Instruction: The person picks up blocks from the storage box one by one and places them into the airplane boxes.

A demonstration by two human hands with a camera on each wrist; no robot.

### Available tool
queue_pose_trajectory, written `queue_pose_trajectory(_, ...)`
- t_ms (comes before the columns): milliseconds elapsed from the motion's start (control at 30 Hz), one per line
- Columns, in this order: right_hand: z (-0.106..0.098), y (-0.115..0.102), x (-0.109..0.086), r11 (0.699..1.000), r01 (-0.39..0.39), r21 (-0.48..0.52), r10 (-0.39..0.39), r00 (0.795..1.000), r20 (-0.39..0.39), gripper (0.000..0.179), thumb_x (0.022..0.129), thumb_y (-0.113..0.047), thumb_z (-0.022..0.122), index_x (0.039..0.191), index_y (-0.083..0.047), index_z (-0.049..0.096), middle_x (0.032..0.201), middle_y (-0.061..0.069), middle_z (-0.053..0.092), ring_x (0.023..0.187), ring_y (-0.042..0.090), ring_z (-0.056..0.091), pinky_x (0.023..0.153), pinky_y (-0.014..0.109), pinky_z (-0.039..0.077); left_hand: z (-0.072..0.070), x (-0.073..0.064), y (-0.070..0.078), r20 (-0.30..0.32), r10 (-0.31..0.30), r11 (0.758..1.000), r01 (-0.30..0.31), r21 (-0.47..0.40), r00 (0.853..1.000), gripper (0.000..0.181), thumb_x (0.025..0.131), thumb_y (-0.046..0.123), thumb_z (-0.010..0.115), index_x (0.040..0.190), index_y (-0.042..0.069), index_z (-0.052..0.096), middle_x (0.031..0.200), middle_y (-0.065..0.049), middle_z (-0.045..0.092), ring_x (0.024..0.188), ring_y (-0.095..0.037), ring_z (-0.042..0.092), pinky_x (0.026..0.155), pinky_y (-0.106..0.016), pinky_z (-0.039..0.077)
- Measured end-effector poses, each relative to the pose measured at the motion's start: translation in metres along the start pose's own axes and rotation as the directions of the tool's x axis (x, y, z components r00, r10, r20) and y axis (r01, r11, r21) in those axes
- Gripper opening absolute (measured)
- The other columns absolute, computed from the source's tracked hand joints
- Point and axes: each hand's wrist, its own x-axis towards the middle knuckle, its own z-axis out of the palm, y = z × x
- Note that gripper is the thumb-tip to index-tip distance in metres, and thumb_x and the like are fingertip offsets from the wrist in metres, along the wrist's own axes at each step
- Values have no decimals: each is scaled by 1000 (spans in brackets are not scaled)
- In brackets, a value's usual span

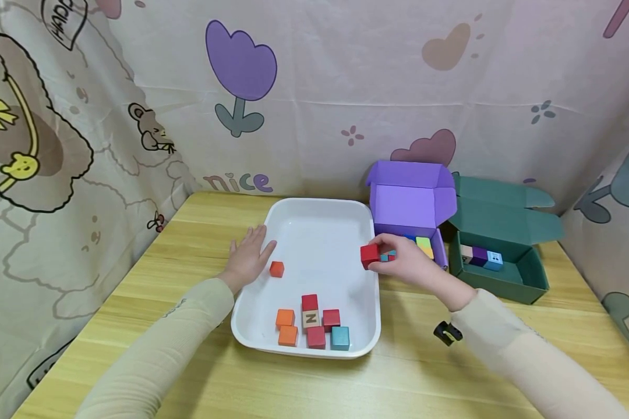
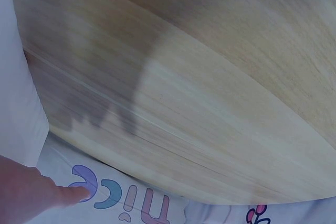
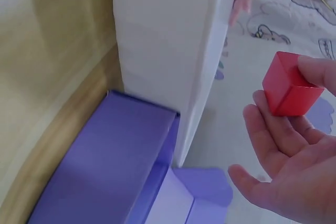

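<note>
Wood tbl; cloth bkgd w/ purple tulip print.

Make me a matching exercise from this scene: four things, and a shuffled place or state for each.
Things:
1. Left hand
2. Right hand
3. Block marked N
4. Green box

Places or states:
A. Right of the purple box
B. Towards the near end of the white tray
C. At the tray's left edge
D. Pinching a red cube

Pairs: 1-C, 2-D, 3-B, 4-A
</note>
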Motion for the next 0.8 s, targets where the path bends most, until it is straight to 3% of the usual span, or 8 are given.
queue_pose_trajectory(333,-32,15,-13,995,-28,-93,24,999,-47,34,83,-19,68,112,-4,57,105,15,65,99,29,57,77,36,49,-2,-1,2,5,-1,1000,1,-14,1000,68,100,49,20,150,3,12,157,-17,12,145,-36,6,112,-64,3)
queue_pose_trajectory(567,-60,26,-27,992,-63,-113,55,996,-74,39,85,-22,68,116,-2,56,108,17,61,97,29,54,70,30,45,-1,-1,0,-2,-1,1000,1,-10,1000,68,101,48,21,149,2,13,157,-17,13,145,-37,8,112,-64,2)
queue_pose_trajectory(800,-91,46,-40,977,-123,-176,106,989,-107,41,88,-23,65,119,0,53,110,18,59,100,30,54,73,31,43,-1,0,0,4,-7,1000,7,-13,1000,68,100,49,21,150,3,12,157,-17,13,145,-35,7,113,-63,3)
